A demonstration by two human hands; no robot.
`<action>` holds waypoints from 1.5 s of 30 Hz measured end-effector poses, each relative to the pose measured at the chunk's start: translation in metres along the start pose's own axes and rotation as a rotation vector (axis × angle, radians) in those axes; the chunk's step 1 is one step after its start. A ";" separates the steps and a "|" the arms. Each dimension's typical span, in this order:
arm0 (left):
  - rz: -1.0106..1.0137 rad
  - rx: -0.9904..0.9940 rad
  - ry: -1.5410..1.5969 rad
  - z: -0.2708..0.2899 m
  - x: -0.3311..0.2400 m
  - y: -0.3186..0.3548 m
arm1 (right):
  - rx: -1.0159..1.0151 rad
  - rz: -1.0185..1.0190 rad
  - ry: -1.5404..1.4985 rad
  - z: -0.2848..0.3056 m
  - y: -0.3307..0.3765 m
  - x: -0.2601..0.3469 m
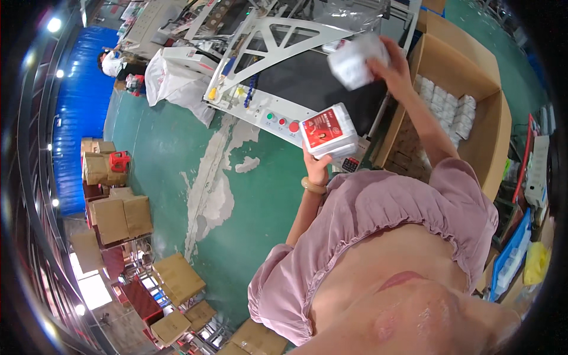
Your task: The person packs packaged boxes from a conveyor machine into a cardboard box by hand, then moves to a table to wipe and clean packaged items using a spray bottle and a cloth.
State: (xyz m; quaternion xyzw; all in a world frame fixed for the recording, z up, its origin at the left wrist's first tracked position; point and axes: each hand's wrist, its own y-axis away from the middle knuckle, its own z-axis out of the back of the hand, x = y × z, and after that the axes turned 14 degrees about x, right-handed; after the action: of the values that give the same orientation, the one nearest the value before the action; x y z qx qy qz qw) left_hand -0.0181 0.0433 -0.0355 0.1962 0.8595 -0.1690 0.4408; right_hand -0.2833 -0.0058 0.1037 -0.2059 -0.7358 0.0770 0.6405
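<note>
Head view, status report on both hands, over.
Left hand gripping red-labelled pack. Right hand holding blurred white pack over machine. Open carton beside machine; no visible obstruction.

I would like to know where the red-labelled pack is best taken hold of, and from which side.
Probably by two opposite sides near its far end, coming from the side away from the wearer. The left hand covers the near end of the red-labelled pack, while the far end looks free. Its boxy shape suggests squeezing across the sides, with support underneath.
</note>
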 end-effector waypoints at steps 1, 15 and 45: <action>-0.006 -0.035 0.003 0.000 0.000 0.002 | -0.071 -0.081 0.135 0.021 -0.016 -0.013; -0.066 -0.043 -0.081 0.005 -0.008 0.011 | -0.782 -0.878 0.476 0.165 -0.019 -0.213; 0.048 0.042 -0.060 -0.016 -0.018 -0.006 | 0.766 0.201 0.616 -0.037 0.076 -0.016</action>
State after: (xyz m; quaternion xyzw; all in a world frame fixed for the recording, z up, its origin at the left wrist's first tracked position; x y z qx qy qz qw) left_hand -0.0221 0.0423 -0.0108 0.2210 0.8371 -0.1822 0.4661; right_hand -0.2302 0.0506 0.0673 -0.0394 -0.4080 0.3386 0.8469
